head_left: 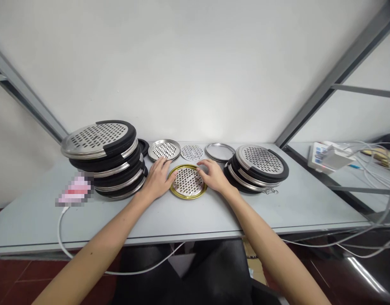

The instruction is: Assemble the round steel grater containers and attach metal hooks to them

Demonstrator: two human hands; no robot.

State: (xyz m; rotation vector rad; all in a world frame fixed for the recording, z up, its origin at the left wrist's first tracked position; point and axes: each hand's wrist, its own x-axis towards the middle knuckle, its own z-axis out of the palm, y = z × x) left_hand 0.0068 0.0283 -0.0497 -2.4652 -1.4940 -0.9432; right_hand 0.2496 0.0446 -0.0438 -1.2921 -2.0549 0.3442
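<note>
A round perforated metal disc (188, 183) with a gold rim lies flat on the grey table (195, 218) in front of me. At its left edge, my left hand (158, 178) rests with the fingers apart and the thumb by the rim. My right hand (214, 176) is at the disc's right edge, fingers spread, thumb and forefinger near the rim. Neither hand is closed around anything. Behind the disc lie a silver-rimmed perforated disc (165, 150), a thin perforated plate (192, 152) and a bare metal ring (207, 151).
Stacks of black-edged perforated discs stand at the left (98, 137) and right (265, 161). A blurred pink object (74, 190) with a white cable is left of the left stack. A white power strip (318, 157) and cables lie beyond the metal frame.
</note>
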